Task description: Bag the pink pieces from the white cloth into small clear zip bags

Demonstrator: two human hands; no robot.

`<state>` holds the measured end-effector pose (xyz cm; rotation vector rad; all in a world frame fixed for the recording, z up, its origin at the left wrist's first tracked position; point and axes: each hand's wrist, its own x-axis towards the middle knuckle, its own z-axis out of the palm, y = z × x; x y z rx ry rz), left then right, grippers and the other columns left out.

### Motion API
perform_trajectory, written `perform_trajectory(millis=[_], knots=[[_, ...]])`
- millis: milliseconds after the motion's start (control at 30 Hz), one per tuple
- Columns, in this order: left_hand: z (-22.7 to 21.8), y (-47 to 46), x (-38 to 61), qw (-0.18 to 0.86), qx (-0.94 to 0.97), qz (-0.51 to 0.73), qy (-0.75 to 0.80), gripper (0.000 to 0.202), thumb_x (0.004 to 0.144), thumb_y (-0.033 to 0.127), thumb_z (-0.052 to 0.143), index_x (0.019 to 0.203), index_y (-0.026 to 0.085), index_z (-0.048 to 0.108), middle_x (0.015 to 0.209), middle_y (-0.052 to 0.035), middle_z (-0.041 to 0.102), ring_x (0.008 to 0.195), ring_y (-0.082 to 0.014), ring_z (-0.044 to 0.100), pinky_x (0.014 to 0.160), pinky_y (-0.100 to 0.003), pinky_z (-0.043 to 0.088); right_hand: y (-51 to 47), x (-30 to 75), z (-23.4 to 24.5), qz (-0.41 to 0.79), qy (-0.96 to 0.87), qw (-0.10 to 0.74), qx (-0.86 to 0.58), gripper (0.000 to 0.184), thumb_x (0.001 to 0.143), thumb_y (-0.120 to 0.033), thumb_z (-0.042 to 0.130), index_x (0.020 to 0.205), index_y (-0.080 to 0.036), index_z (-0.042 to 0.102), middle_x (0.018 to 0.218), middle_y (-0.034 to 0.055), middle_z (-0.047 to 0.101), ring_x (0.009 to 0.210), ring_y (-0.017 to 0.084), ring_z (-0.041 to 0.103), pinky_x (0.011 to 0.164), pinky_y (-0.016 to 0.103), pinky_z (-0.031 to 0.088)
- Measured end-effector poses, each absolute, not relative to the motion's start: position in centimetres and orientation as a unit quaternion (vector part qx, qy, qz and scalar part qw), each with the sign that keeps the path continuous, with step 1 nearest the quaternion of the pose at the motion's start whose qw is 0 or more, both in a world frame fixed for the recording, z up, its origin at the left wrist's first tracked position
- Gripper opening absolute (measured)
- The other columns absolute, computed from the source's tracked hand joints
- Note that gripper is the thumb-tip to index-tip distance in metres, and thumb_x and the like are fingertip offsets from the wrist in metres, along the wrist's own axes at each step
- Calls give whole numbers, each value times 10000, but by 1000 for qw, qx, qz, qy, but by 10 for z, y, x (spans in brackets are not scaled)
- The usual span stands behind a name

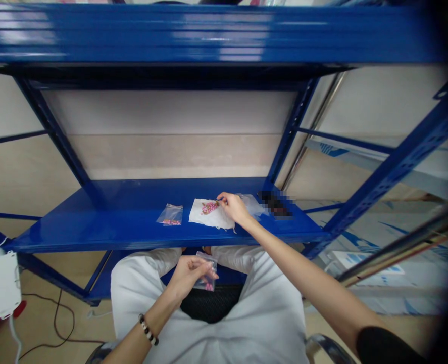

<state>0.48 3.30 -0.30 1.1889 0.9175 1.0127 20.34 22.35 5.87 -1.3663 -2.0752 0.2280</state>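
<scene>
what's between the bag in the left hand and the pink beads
The blue metal shelf's front edge lies between: the left hand holds the zip bag below it; the pink beads lie on top, the right hand touching them.

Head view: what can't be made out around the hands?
Right hand: its fingers hide what they pinch at the pink beads on the white sheet.
Left hand: its fingers cover much of the clear zip bag, so the contents are only partly visible.
Dark object on the blue shelf: pixelated, kind unknown.
Second bag: contents too small to identify.
</scene>
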Motion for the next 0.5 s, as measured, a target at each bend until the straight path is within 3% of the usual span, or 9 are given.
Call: perform_trajectory(millis=[133,267,500], knots=[[2,33,4,629,488,452,401,446,721,522,758,751,79,711,762,-156,748,565,-173,669,572,-283,537,253,206,60,99,-807,270,-516,306,781,-72,584,1019,-180,743,876,74,745,774,191,663,718,268,474],[4,33,3,642,468,456,402,438,675,503,798,732,81,695,735,-148,744,517,-171,653,541,-294,539,267,208,50,115,-819,264,-495,240,789,-65,594,909,-177,768,914,77,751,806,185,664,758,258,469],[5,31,2,653,462,454,393,378,692,478,792,728,116,691,721,-134,741,521,-177,659,519,-287,539,277,209,38,151,-806,296,-490,55,756,-138,695,800,-155,724,723,45,704,643,137,599,637,231,430]])
